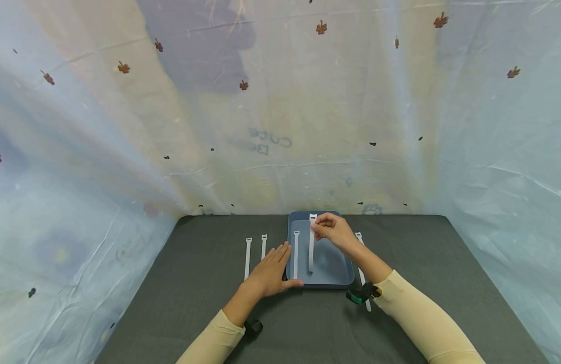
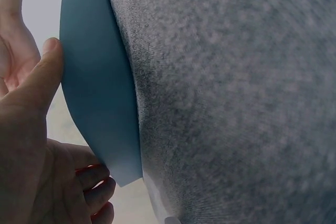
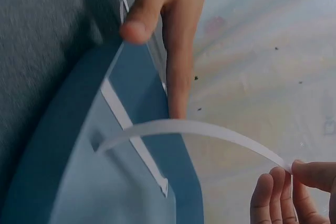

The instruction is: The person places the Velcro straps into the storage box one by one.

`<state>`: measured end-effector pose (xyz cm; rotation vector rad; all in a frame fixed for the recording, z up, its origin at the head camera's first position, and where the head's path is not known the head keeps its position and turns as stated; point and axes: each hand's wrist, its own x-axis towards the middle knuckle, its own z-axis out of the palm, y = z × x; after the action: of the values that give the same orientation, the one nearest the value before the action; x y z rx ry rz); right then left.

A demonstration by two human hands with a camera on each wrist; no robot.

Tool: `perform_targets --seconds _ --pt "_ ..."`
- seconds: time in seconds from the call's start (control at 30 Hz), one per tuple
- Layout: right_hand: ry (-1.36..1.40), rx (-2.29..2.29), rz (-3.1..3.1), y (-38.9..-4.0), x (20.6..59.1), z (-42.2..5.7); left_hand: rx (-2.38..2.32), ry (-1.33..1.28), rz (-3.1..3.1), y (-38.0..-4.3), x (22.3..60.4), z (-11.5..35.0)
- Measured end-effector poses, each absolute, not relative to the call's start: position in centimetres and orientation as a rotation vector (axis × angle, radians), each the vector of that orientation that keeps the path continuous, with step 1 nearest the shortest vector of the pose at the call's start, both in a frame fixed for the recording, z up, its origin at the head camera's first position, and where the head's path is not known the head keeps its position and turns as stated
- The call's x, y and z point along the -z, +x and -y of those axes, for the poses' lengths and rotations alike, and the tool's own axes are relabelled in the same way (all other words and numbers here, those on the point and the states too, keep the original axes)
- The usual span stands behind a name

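White flexible strap with a slotted head [image 1: 311, 250], held over a rounded-corner smooth blue tray [image 1: 333, 265]
Right hand [image 1: 331, 230] pinches it near the head; left hand [image 1: 272, 273], fingers extended, touches the tray's near-left corner; a light pinch should best control the bowed band beside the straight white strap [image 1: 296, 255] lying inside

A white strap [image 1: 311, 246] pinched over a blue tray [image 1: 332, 258]
At lower centre, my right hand [image 1: 333, 230] holds its top end; my left hand [image 1: 271, 271] touches the tray's left edge, where a second strap [image 1: 296, 257] lies inside.
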<state>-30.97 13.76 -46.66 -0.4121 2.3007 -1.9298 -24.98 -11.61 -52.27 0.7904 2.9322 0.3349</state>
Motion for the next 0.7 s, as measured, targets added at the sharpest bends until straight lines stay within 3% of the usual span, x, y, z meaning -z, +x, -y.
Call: perform_targets --seconds 0.7 --pt "-0.31 1.77 -2.445 -35.0 49.2 -13.3 -0.349 0.807 -2.929 -24.8 52.1 11.6"
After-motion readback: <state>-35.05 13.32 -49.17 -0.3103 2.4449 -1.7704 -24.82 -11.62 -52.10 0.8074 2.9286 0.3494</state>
